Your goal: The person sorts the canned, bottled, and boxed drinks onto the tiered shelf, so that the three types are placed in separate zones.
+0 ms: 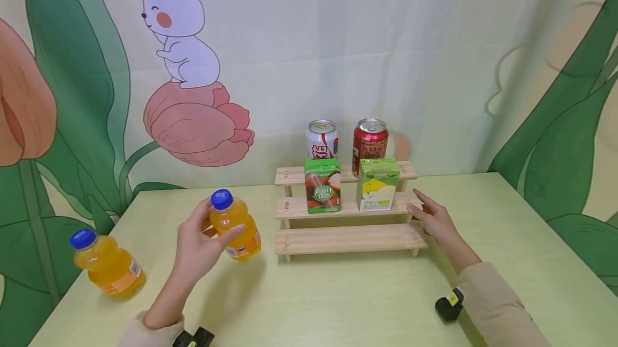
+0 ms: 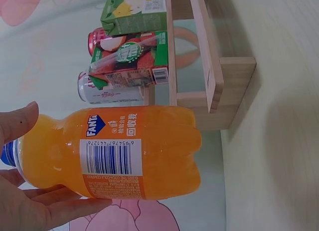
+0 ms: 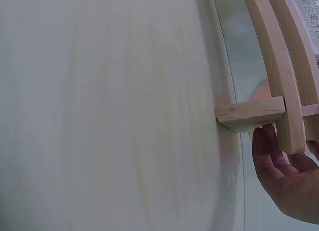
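Observation:
My left hand (image 1: 195, 248) grips a small orange Fanta bottle (image 1: 232, 219) with a blue cap, held tilted above the table left of the wooden rack. In the left wrist view the bottle's barcode label (image 2: 112, 156) faces the camera. My right hand (image 1: 441, 226) holds the right end of the three-step wooden rack (image 1: 347, 238), its fingertips (image 3: 264, 141) by the rack's leg. On the middle step stand a red-and-green juice box (image 1: 322, 186) and a green pear-printed juice box (image 1: 379, 185). A white can (image 1: 322, 139) and a red can (image 1: 370, 143) occupy the top step.
A second orange soda bottle (image 1: 111, 266) stands at the left of the pale table (image 1: 338, 304). Behind the table hangs a printed curtain (image 1: 289, 57) with a rabbit and flowers. Both wrists carry small black cameras.

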`<state>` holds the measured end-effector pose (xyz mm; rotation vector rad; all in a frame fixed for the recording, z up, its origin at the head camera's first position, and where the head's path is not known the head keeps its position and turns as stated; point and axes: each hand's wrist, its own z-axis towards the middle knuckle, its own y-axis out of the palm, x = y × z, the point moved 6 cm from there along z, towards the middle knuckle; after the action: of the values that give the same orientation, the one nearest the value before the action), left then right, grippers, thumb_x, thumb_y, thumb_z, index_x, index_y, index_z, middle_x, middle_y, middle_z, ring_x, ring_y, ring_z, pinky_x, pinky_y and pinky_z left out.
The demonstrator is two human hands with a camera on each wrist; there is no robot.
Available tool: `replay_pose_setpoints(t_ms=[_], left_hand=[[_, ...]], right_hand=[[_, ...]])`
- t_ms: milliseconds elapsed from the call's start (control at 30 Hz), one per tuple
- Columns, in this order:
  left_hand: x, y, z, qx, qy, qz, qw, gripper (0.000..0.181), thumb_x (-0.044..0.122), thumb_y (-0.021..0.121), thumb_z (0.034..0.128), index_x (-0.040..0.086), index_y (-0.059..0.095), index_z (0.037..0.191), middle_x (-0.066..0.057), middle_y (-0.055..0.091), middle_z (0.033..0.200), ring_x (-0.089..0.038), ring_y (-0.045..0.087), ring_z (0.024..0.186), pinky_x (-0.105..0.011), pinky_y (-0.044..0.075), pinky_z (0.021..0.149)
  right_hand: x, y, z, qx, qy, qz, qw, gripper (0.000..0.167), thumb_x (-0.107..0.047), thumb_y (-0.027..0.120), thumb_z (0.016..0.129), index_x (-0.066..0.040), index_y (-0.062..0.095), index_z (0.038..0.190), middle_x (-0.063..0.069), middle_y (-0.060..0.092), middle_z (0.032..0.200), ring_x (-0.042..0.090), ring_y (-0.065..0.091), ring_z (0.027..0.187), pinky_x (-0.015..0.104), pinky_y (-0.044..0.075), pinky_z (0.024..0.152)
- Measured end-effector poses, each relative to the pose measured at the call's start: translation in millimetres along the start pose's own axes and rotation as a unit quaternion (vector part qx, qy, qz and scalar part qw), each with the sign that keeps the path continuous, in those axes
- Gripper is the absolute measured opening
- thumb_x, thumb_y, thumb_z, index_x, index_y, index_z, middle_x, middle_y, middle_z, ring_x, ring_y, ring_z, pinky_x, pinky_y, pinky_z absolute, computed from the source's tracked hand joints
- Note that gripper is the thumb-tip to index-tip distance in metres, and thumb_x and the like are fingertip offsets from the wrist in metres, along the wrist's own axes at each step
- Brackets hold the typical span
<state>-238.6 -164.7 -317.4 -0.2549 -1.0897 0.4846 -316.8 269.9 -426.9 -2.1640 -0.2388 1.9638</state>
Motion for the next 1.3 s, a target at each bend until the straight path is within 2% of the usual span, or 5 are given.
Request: replay_pose_setpoints(t_ms=[200, 500, 900, 1100, 1300], left_hand=[[3.1, 7.3, 1.5, -0.003, -0.003, -0.018, 0.9998, 0.053, 0.001, 0.073, 0.0742, 0.006, 0.05, 0.122, -0.013, 0.06, 0.111, -0.028, 0.059, 0.098, -0.043, 0.051, 0.079], [12.4, 18.9, 4.1, -0.007, 0.01, -0.053, 0.9985, 0.051, 0.005, 0.074, 0.0744, 0.007, 0.053, 0.121, -0.014, 0.061, 0.108, -0.028, 0.06, 0.096, -0.042, 0.052, 0.077], [16.3, 33.7, 6.4, -0.013, 0.017, -0.083, 0.9963, 0.049, 0.005, 0.075, 0.0737, 0.007, 0.054, 0.119, -0.013, 0.062, 0.106, -0.026, 0.061, 0.094, -0.04, 0.052, 0.077], [19.8, 39.9, 7.0, -0.018, 0.008, -0.09, 0.9958, 0.05, 0.005, 0.074, 0.074, 0.008, 0.054, 0.119, -0.012, 0.062, 0.108, -0.026, 0.06, 0.096, -0.04, 0.052, 0.077], [22.6, 45.6, 8.3, -0.027, 0.008, -0.093, 0.9953, 0.051, 0.005, 0.075, 0.0735, 0.008, 0.054, 0.12, -0.012, 0.062, 0.107, -0.026, 0.06, 0.095, -0.041, 0.052, 0.078]], right_hand=[[-1, 0, -1.5, 0.001, 0.003, 0.008, 1.0, 0.066, -0.033, 0.049, 0.094, -0.015, 0.014, 0.146, 0.026, 0.008, 0.147, 0.038, 0.018, 0.132, 0.056, 0.027, 0.1], [0, 1, -1.9, 0.016, -0.003, -0.003, 0.9999, 0.074, -0.046, 0.054, 0.088, -0.014, 0.019, 0.146, 0.027, 0.015, 0.145, 0.039, 0.027, 0.129, 0.055, 0.033, 0.095], [-1, 0, -0.3, -0.001, 0.001, 0.01, 1.0, 0.067, -0.034, 0.05, 0.093, -0.014, 0.014, 0.146, 0.025, 0.005, 0.147, 0.038, 0.015, 0.133, 0.055, 0.026, 0.101], [-2, 0, -1.2, 0.008, -0.001, 0.008, 0.9999, 0.068, -0.036, 0.051, 0.092, -0.014, 0.016, 0.146, 0.026, 0.01, 0.147, 0.038, 0.024, 0.13, 0.055, 0.029, 0.099], [0, 0, -0.3, 0.002, -0.002, 0.013, 0.9999, 0.069, -0.036, 0.051, 0.092, -0.013, 0.015, 0.146, 0.025, 0.007, 0.147, 0.039, 0.019, 0.132, 0.055, 0.026, 0.101]])
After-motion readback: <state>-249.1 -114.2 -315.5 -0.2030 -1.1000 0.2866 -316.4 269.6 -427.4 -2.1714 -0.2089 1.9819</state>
